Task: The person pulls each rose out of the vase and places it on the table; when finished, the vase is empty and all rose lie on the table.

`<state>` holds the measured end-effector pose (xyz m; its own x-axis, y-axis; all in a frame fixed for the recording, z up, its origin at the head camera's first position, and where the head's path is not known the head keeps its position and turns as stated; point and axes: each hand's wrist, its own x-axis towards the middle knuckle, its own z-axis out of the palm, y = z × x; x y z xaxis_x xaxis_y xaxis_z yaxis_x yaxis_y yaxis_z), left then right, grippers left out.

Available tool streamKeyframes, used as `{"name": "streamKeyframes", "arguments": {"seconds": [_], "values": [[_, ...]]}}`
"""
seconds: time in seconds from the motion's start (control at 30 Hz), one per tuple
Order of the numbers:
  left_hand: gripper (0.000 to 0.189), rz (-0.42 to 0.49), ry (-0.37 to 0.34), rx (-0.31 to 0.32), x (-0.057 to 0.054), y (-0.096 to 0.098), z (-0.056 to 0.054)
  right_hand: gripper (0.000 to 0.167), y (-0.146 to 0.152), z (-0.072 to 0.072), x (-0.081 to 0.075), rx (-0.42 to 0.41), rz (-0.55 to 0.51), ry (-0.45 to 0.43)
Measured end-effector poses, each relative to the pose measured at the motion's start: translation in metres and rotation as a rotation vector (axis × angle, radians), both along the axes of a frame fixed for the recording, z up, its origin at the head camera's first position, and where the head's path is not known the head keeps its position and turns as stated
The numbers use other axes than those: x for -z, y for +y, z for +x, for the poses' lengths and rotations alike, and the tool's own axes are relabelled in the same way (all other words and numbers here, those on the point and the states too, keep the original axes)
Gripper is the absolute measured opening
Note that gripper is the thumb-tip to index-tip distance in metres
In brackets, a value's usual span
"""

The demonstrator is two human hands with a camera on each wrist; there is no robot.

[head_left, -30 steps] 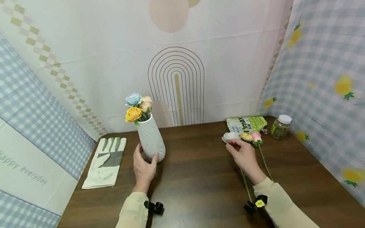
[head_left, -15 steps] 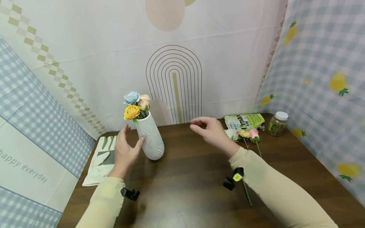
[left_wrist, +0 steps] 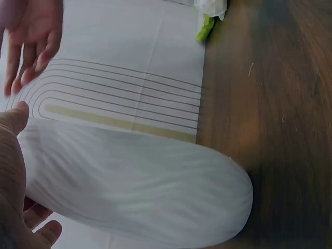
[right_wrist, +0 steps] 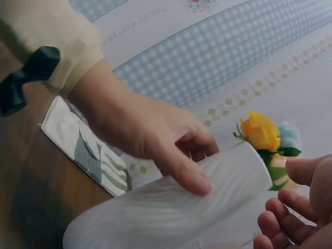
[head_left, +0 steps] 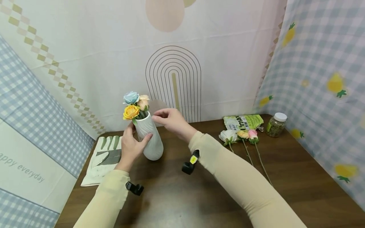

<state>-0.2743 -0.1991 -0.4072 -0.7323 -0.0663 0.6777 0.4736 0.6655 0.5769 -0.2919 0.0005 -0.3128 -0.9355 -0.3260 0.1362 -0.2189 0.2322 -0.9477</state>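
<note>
At the far left a white work glove point(head_left: 99, 167) with green fingers lay flat on the wooden table point(head_left: 168, 196), partly behind the person's left arm, set aside, I supposed, because bare hands were doing the work. Next came the left hand point(head_left: 132, 147), wrapped partway round a ribbed white vase point(head_left: 151, 139), thumb on the near face and fingers curled behind; I took that grip as steadying, since the vase was tall and narrow. Its base was on the table, though I couldn't tell whether it was slightly tipped.

From its mouth rose a blue rose point(head_left: 131, 98), a yellow rose point(head_left: 131, 112) and a peach rosebud point(head_left: 143, 103), bunched toward the left. Just right of the rim was the right hand point(head_left: 172, 122), fingers loosely bent and thumb apart, with nothing visible in its hold; whether it touched the rim I couldn't say.

Farther right, a white rose point(head_left: 228, 135), a pale yellow rose point(head_left: 243, 134) and a pink rose point(head_left: 252, 134) lay side by side, stems toward the person, probably for easy reach. Behind them a green-and-white bag point(head_left: 246, 122) and, rightmost, a white-lidded jar point(head_left: 275, 127) stood well back, likely out of the way.
</note>
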Motion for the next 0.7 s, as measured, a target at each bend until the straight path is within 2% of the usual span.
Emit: {"name": "streamKeyframes", "arguments": {"seconds": [0.2,0.43,0.57,0.7], "values": [[0.077,0.036,-0.013,-0.047,0.0,0.008,0.001,0.038,-0.024,-0.01,-0.006,0.012,-0.031,-0.035],[0.074,0.037,-0.016,-0.04,0.003,0.015,0.001,0.041,-0.032,-0.02,-0.003,0.04,-0.042,-0.106],[0.072,0.042,0.002,-0.05,0.004,0.014,0.0,0.043,-0.038,-0.025,-0.002,-0.008,-0.079,-0.182],[0.073,0.053,0.011,-0.059,0.006,0.013,0.0,0.045,-0.045,-0.029,-0.002,-0.016,-0.129,-0.275]]}}
